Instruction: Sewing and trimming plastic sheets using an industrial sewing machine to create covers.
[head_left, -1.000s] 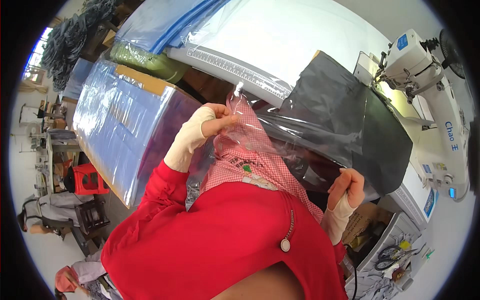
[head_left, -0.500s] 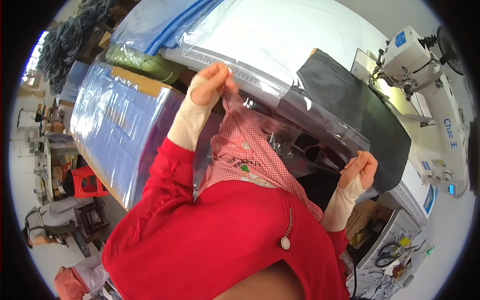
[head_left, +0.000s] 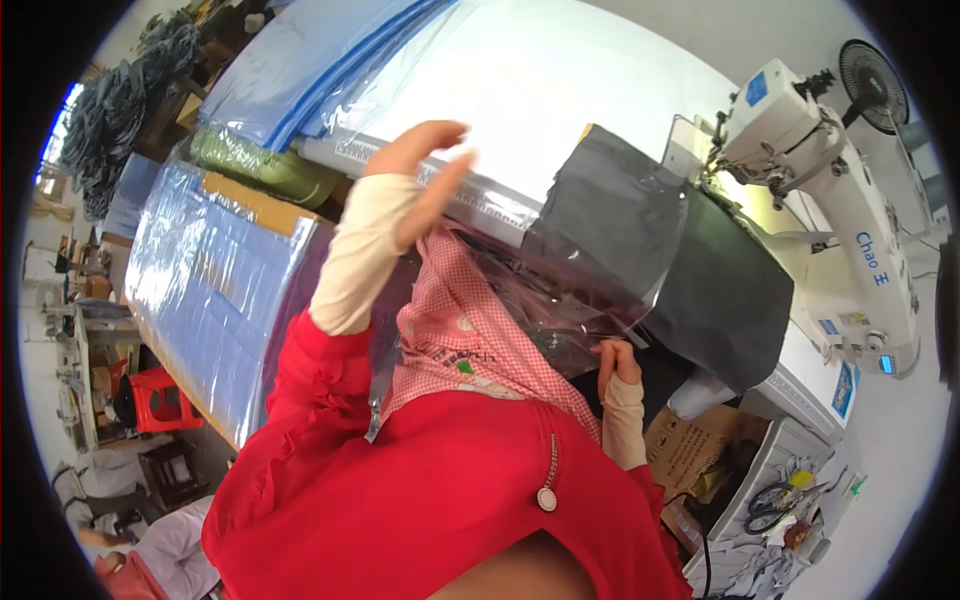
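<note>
My left hand point(head_left: 425, 170) is raised over the near edge of the white table point(head_left: 560, 90). Its fingers are apart and a little blurred, with nothing between them. Lower and to the right, my right hand point(head_left: 620, 372) has its fingers closed on the near edge of a clear plastic sheet point(head_left: 560, 300). That sheet hangs over the table edge above my lap and partly covers a dark grey fabric piece point(head_left: 725, 290). The fabric lies flat on the table, reaching up to a white sewing machine point(head_left: 800, 140). A pink checked apron point(head_left: 450, 330) covers my lap.
On the left stands a stack of plastic-wrapped blue sheets point(head_left: 200, 290). More blue film point(head_left: 310, 70) lies at the table's far left. A ruler strip point(head_left: 490, 205) runs along the near edge. Scissors point(head_left: 770, 505) rest in a tray at the lower right, beside a cardboard box point(head_left: 700, 445).
My left hand has let go of the plastic sheet, and its fingers have spread. My right hand has come down and inward toward my body. The sheet, stretched between both hands before, now hangs slack.
</note>
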